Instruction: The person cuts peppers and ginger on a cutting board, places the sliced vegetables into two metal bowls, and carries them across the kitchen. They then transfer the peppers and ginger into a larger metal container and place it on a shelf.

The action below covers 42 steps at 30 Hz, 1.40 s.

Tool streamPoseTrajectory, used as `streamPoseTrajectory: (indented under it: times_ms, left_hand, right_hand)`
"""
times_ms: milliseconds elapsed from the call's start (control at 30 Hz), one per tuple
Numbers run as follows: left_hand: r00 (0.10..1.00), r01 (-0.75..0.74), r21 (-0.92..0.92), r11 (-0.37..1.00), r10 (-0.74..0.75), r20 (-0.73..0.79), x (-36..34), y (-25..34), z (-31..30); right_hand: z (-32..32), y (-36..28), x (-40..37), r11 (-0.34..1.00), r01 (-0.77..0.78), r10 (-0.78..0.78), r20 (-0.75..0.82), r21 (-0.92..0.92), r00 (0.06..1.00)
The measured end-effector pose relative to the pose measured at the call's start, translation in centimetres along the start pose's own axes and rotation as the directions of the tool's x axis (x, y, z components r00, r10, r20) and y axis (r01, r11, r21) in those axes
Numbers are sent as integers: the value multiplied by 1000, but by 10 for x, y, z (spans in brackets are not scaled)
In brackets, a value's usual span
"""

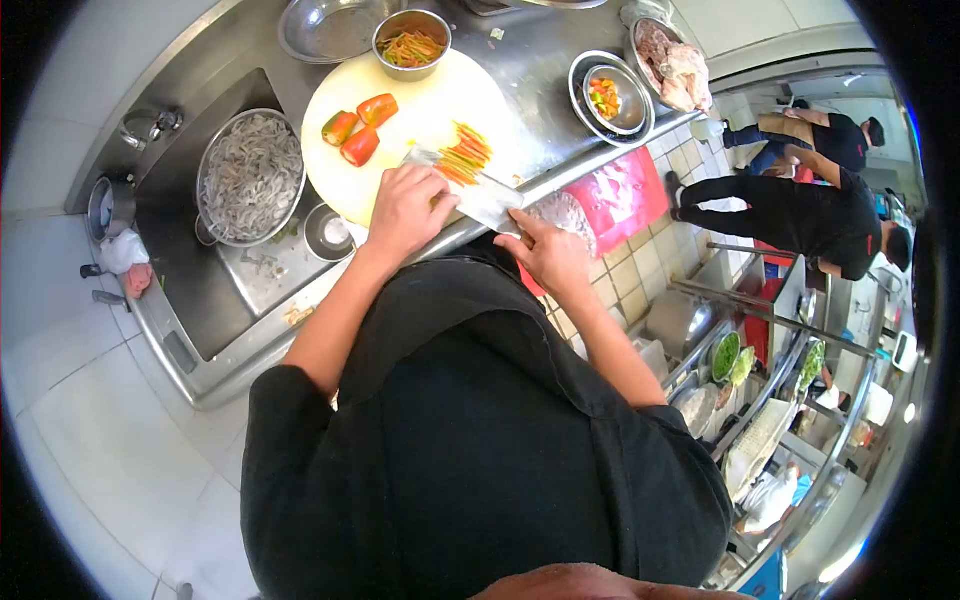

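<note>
My right hand (pixel 552 256) is closed round the handle end of a wide-bladed knife (pixel 488 205), whose blade lies across the near right part of a round cutting board (pixel 335 190). My left hand (pixel 408 208) is on the near side of the blade with its fingers curled in against it; whatever is under those fingers is hidden. Thin red and orange pepper strips (pixel 466 156) lie just beyond the blade. Further left on the board sit several larger red pepper pieces (pixel 361 147). A metal bowl (pixel 411 68) holding more cut strips stands at the board's far edge.
Left, a colander (pixel 203 200) of greyish strips sits in the sink (pixel 165 270) beside a small bowl (pixel 328 233). Nested bowls (pixel 612 100) with diced pepper and a bowl of raw meat (pixel 672 65) stand right. Two people (pixel 790 205) stand beyond a rack (pixel 780 330).
</note>
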State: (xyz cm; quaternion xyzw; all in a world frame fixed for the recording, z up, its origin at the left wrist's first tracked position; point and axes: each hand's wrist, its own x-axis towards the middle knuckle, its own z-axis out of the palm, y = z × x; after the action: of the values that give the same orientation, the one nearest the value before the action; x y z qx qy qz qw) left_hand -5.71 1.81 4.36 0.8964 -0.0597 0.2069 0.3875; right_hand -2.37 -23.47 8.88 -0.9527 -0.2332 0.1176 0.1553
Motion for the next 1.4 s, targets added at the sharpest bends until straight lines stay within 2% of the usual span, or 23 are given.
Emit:
streamPoseTrajectory:
  times_ms: [133, 167, 267, 300, 367, 400, 433, 467, 533, 567, 633, 667, 767, 933, 967, 1100, 1200, 1333, 1400]
  left_hand:
    - [974, 142, 110, 984, -159, 162, 28, -20, 40]
    - [943, 211, 137, 968, -239, 231, 39, -23, 49]
    - [902, 189, 248, 950, -268, 340, 58, -37, 64]
    - [936, 209, 178, 962, -250, 250, 61, -32, 57]
    - [971, 227, 38, 973, -229, 64, 63, -15, 30]
    - [938, 346, -29, 938, -346, -4, 55, -13, 19]
    - [886, 452, -102, 886, -459, -65, 46, -12, 6]
    - [816, 542, -180, 821, -566, -120, 36, -10, -3]
    - [615, 778, -193, 597, -787, 46, 11, -13, -2]
    - [487, 868, -186, 461, -864, 127, 0, -13, 4]
    - [481, 876, -38, 482, -863, 152, -12, -6, 24]
    - [474, 873, 37, 486, -865, 166, -15, -4, 36]
    - [583, 803, 121, 583, -811, 41, -14, -13, 72]
    - [509, 860, 31, 509, -860, 26, 23, -10, 95]
    - [501, 865, 21, 501, -865, 2, 31, -7, 98]
    - [464, 885, 32, 464, -886, -12, 53, 8, 103]
    - [462, 886, 68, 458, -885, -61, 54, 10, 108]
    - [451, 888, 109, 446, -892, -33, 58, 14, 98]
    - [499, 866, 78, 495, -864, -61, 65, 18, 86]
  right_hand:
    - [3, 13, 0, 998, 63, -62, -21, 25, 998]
    - [3, 18, -1, 997, 73, -72, -14, 41, 997]
    - [-14, 29, -2, 994, 54, -62, 79, 99, 995]
    - [-23, 33, 0, 992, 39, -54, 123, 119, 991]
    - [-35, 51, 8, 964, -102, 35, 259, 247, 965]
    - [-40, 61, 13, 936, -179, 72, 332, 303, 941]
    - [-44, 70, 18, 871, -216, 51, 356, 441, 933]
    - [-46, 83, 27, 808, -305, 81, 418, 505, 905]
    - [-51, 107, 51, 652, -477, 121, 540, 590, 833]
    - [-58, 112, 63, 611, -507, 113, 566, 609, 816]
    - [-70, 123, 91, 558, -535, 57, 614, 634, 787]
    - [-53, 143, 103, 510, -534, 33, 606, 674, 795]
    - [-46, 167, 128, 496, -574, -49, 682, 651, 730]
    - [-42, 176, 140, 536, -609, -149, 776, 584, 614]
    - [-42, 175, 138, 535, -637, -161, 807, 555, 569]
    - [-26, 166, 122, 486, -691, -208, 839, 534, 502]
    - [-17, 154, 111, 440, -723, -217, 844, 533, 491]
    - [-19, 140, 103, 465, -673, -228, 812, 575, 537]
    - [-29, 130, 100, 455, -644, -242, 781, 615, 575]
